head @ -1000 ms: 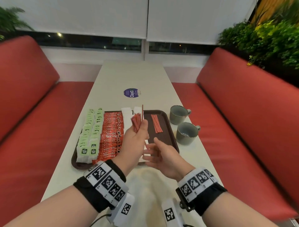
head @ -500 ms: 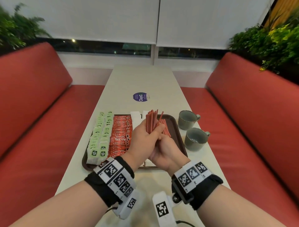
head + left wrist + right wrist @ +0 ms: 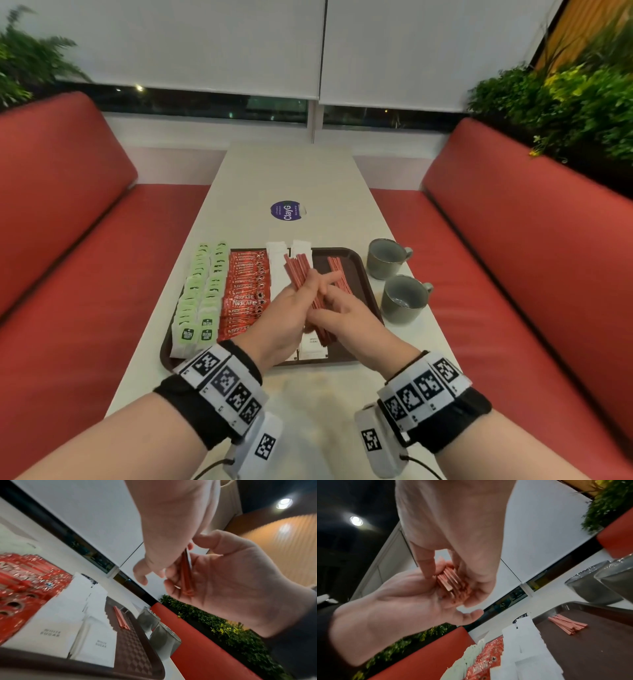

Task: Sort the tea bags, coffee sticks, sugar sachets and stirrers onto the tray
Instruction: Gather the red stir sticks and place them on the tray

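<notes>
Both hands hold one bundle of red stirrers (image 3: 310,301) above the brown tray (image 3: 358,260). My left hand (image 3: 291,308) grips the bundle's middle, and my right hand (image 3: 342,313) curls round its near end. In the right wrist view the right thumb and fingers pinch the stirrer ends (image 3: 452,584) against the left palm. On the tray lie green tea bags (image 3: 200,294), red coffee sticks (image 3: 245,294), white sugar sachets (image 3: 278,274) and a small pile of stirrers (image 3: 337,270) at the right.
Two grey cups (image 3: 385,257) (image 3: 404,298) stand on the white table just right of the tray. A round purple sticker (image 3: 287,210) lies farther back. Red benches (image 3: 513,257) run along both sides of the table.
The right hand came up from below and closed on the bundle in the left hand. The stirrers tipped from upright to slanting and now hang lower over the tray.
</notes>
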A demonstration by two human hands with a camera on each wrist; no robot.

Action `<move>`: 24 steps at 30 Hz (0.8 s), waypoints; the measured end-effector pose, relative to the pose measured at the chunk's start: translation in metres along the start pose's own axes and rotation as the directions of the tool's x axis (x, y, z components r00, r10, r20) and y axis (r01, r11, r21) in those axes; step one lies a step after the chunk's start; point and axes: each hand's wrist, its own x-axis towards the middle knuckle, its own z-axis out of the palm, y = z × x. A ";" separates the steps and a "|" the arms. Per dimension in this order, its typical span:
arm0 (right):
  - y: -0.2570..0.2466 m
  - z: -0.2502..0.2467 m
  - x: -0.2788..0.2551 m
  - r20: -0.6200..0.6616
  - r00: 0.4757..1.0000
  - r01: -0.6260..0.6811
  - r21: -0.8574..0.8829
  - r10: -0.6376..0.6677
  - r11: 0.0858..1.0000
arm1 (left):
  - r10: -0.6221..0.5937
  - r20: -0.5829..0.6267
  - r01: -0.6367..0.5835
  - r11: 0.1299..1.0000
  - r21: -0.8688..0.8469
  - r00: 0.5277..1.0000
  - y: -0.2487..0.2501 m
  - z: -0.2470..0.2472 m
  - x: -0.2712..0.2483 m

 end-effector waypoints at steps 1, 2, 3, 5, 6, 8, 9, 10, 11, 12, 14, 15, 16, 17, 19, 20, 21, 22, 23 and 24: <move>0.003 0.001 0.000 0.027 1.000 -0.016 0.016 0.016 1.000 | -0.029 0.044 0.030 0.999 -0.015 0.999 -0.001 -0.003 0.001; 0.006 0.002 -0.001 0.043 0.999 -0.032 0.018 0.031 0.999 | -0.051 0.080 0.052 0.998 -0.017 0.995 -0.003 -0.007 0.001; 0.008 0.004 -0.002 0.047 0.998 -0.031 -0.001 0.031 1.000 | -0.070 0.106 0.072 0.997 -0.015 0.992 -0.004 -0.011 0.003; 0.014 0.008 0.000 0.028 0.999 -0.026 -0.110 0.030 0.994 | -0.097 0.150 0.100 0.995 -0.016 0.984 -0.007 -0.017 0.007; 0.016 0.010 0.002 0.010 0.999 -0.036 -0.159 0.038 0.987 | -0.120 0.161 0.125 0.992 -0.020 0.980 -0.008 -0.019 0.008; 0.020 0.012 0.008 -0.006 0.998 -0.069 -0.190 0.069 0.979 | -0.169 0.142 0.172 0.985 -0.008 0.975 -0.010 -0.022 0.013; 0.022 0.011 0.012 -0.004 0.996 -0.086 -0.172 0.087 0.981 | -0.186 0.110 0.186 0.983 0.012 0.976 -0.011 -0.023 0.016; 0.023 0.008 0.017 -0.012 0.994 -0.110 -0.143 0.109 0.984 | -0.204 0.067 0.201 0.979 0.040 0.977 -0.012 -0.024 0.020; 0.026 0.003 0.025 -0.046 0.990 -0.140 -0.122 0.135 0.983 | -0.223 0.022 0.221 0.973 0.074 0.975 -0.013 -0.027 0.023; 0.029 -0.004 0.036 -0.113 0.977 -0.194 -0.118 0.181 0.974 | -0.236 -0.013 0.236 0.965 0.116 0.972 -0.014 -0.032 0.026; 0.042 -0.028 0.067 -0.301 0.912 -0.344 -0.192 0.279 0.919 | -0.250 -0.045 0.254 0.951 0.175 0.967 -0.016 -0.045 0.027; 0.049 -0.042 0.083 -0.382 0.871 -0.420 -0.258 0.307 0.870 | -0.261 -0.056 0.267 0.944 0.194 0.964 -0.018 -0.052 0.027; 0.054 -0.053 0.098 -0.444 0.836 -0.478 -0.302 0.323 0.825 | -0.276 -0.066 0.284 0.936 0.208 0.959 -0.019 -0.059 0.026; 0.059 -0.062 0.113 -0.473 0.813 -0.515 -0.312 0.339 0.798 | -0.294 -0.077 0.304 0.928 0.218 0.953 -0.020 -0.065 0.024; 0.061 -0.072 0.133 -0.518 0.756 -0.597 -0.296 0.400 0.746 | -0.326 -0.104 0.342 0.912 0.226 0.940 -0.023 -0.075 0.023; 0.056 -0.073 0.140 -0.509 0.754 -0.636 -0.408 0.415 0.655 | -0.340 -0.116 0.358 0.906 0.228 0.933 -0.024 -0.079 0.023; 0.053 -0.072 0.145 -0.493 0.769 -0.638 -0.557 0.406 0.532 | -0.352 -0.127 0.373 0.900 0.227 0.927 -0.025 -0.081 0.025; 0.054 -0.072 0.152 -0.499 0.769 -0.639 -0.613 0.399 0.465 | -0.363 -0.134 0.385 0.895 0.227 0.922 -0.026 -0.083 0.027; 0.061 -0.076 0.161 -0.489 0.783 -0.620 -0.658 0.385 0.427 | -0.371 -0.137 0.394 0.889 0.232 0.919 -0.026 -0.084 0.031; 0.068 -0.080 0.169 -0.492 0.782 -0.622 -0.657 0.384 0.425 | -0.376 -0.138 0.399 0.886 0.238 0.917 -0.025 -0.084 0.035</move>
